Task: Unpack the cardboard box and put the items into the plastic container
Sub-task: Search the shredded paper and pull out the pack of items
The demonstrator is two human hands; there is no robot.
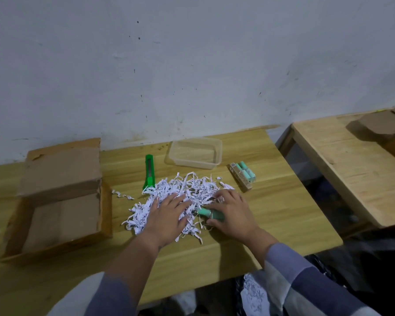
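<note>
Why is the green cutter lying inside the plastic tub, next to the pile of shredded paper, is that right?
Not quite. The head view shows the green cutter lying on the wooden table, left of the plastic tub, not inside it. The tub holds nothing. The cutter does lie next to the shredded paper.

A pale, scuffed wall (192, 65) with dark specks rises behind a light wooden table (271, 213). Right of that table, across a dark gap, stands a second wooden table (342, 160).
</note>
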